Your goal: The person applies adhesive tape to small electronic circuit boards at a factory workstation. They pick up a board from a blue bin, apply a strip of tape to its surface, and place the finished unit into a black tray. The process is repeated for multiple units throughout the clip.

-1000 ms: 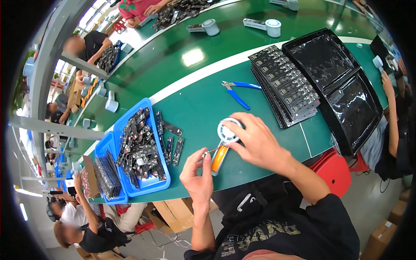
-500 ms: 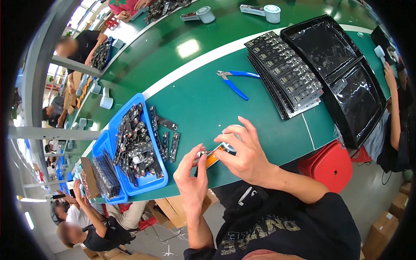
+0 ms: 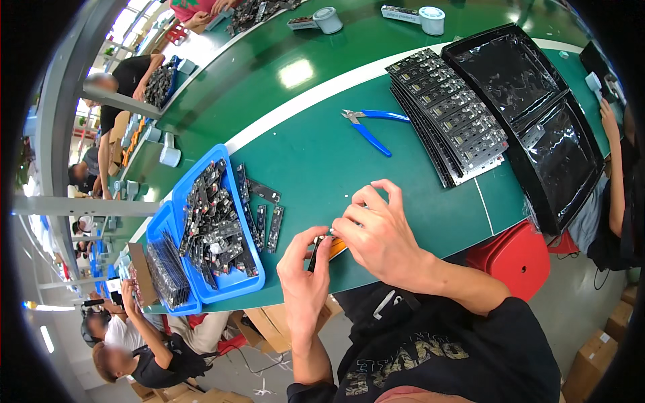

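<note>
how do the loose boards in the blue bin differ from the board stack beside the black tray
The loose boards are small, narrow strips, whereas the stack is made of much wider panels. The loose boards lie jumbled at odd angles, while the stack is layered fairly neatly. Both look mostly dark with small components.

The left forearm [image 3: 312,352] rises steeply from the lower edge, its left hand [image 3: 302,265] pinching between thumb and bent fingers. The right forearm [image 3: 460,287] slants in from the lower right; the right hand [image 3: 381,236], back upward, brings its lowest fingertips just beside the left's, other fingers bent and raised.
</note>
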`<action>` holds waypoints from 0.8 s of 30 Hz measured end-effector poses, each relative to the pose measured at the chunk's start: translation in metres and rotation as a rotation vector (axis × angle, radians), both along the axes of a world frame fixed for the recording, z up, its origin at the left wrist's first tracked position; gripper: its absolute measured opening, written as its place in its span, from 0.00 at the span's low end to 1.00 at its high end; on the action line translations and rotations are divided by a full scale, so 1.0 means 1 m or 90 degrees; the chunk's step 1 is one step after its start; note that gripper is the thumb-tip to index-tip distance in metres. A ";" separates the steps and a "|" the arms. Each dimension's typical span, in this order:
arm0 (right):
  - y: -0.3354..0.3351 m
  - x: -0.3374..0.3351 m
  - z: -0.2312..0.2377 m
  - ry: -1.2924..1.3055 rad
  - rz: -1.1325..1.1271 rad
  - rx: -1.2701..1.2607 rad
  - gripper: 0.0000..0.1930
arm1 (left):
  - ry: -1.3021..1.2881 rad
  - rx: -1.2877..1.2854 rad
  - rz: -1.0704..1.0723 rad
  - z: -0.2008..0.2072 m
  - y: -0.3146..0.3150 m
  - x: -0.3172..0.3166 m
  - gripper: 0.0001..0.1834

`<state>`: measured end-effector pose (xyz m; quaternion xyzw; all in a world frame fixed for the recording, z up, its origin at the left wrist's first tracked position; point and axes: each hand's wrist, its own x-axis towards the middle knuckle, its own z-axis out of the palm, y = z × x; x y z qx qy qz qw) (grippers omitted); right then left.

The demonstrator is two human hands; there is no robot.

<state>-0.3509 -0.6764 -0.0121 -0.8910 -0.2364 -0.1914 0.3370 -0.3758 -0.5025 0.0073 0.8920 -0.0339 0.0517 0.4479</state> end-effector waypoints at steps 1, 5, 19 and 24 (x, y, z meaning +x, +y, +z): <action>0.000 0.000 0.000 -0.001 0.002 -0.001 0.04 | -0.002 0.019 -0.004 0.002 -0.001 0.001 0.06; 0.000 0.001 0.002 -0.017 0.005 -0.028 0.04 | -0.003 0.065 -0.013 0.011 -0.008 0.006 0.05; 0.001 -0.001 -0.003 -0.012 -0.008 0.044 0.04 | -0.009 -0.005 0.009 0.001 -0.007 0.004 0.11; 0.002 -0.003 -0.002 -0.021 -0.017 0.040 0.04 | -0.035 -0.011 0.067 0.002 -0.013 0.000 0.16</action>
